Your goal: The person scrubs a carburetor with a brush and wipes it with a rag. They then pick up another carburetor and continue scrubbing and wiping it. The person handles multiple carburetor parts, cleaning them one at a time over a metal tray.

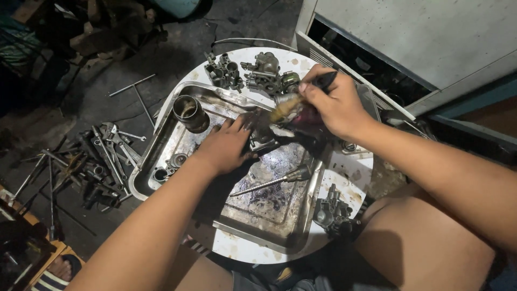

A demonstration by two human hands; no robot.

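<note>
Nearest the viewer, at the near right edge of the round white desk point(344, 186), lies a grey metal engine part point(331, 213), just outside the near right corner of a shallow steel tray point(269, 229). The tray fills most of the desk, its floor wet and stained dark. On that floor, right of centre, a screwdriver point(269, 182) lies slanted with its handle end toward the right.

Farther in, the left hand point(229, 144) rests palm down in the middle of the tray, fingers spread and pressing on a small dark metal part point(260, 134) that is mostly hidden beneath them. Left of it, in the tray's near left corner, sit a few small round fittings point(171, 164), and at the far left corner a metal cup point(189, 112) lies tilted.

The right hand point(334, 105) hovers just right of the left, fingers closed around a dark-handled brush point(301, 97), whose pale bristles point down-left and meet the part under the left hand.

Beyond the tray, on the desk's far edge, stand several grey carburettor bodies point(253, 73). On the floor to the left lies a heap of wrenches and rods point(91, 161).
</note>
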